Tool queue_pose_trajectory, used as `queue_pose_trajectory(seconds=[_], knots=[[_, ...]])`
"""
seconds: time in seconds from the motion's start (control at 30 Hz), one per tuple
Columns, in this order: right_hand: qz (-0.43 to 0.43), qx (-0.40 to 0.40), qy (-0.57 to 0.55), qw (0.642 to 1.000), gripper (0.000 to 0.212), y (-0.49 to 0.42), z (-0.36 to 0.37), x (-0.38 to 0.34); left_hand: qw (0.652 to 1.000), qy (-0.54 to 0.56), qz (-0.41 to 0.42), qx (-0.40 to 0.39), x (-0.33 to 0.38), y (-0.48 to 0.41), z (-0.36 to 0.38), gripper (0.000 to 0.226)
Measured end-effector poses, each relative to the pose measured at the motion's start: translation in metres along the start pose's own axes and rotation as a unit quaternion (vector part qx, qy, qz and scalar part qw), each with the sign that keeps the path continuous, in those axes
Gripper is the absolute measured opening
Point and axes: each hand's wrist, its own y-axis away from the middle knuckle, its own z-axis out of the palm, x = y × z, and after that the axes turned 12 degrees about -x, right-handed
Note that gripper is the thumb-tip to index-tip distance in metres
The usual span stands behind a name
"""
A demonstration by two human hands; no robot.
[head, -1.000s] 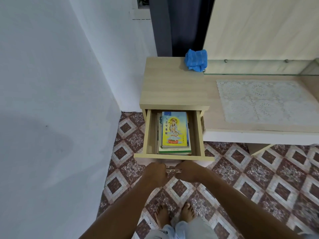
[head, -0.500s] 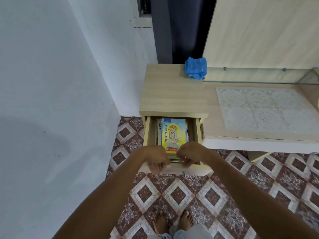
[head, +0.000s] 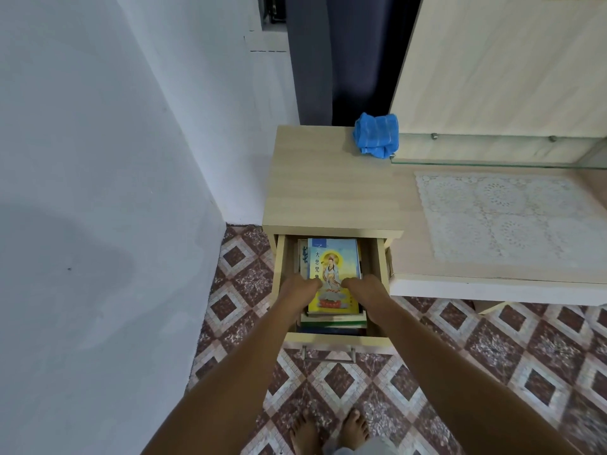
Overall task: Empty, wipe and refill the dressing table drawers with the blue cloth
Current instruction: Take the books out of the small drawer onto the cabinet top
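1. On my screen, the drawer [head: 335,339] of the dressing table stood pulled out below the left part of the surface [head: 328,182]. Its metal handle [head: 328,354] showed at the front.
2. Inside the drawer lay the books [head: 333,257] in a stack. The top one had a yellow and blue cover with a standing figure and Chinese characters.
3. The left hand [head: 300,290] was inside the drawer at the left side of the stack. Its fingers were curled on the edge of the top cover, grasping the books.
4. The right hand [head: 364,289] grasped the books in the same way at the right side, and the two hands did not touch each other.
5. I could not tell how many books of the stack the hands held, because the fingers below were hidden.
6. The blue cloth [head: 376,134] lay crumpled at the back of the surface, against the end of a glass shelf [head: 492,162] and well apart from both hands.
7. A white lace mat [head: 499,218] lay on the lower part of the surface, to the right.
8. Two bare feet [head: 328,431] stood on the patterned tile floor [head: 492,349] in front of the drawer.
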Motion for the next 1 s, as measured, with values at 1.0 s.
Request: queue_pose_trajectory(seconds=[1.0], knots=[[0.1, -0.139, -0.031, 0.985, 0.04, 0.038, -0.051, -0.047, 0.973, 0.181, -0.065, -0.128, 0.039, 0.028, -0.02, 0.037]])
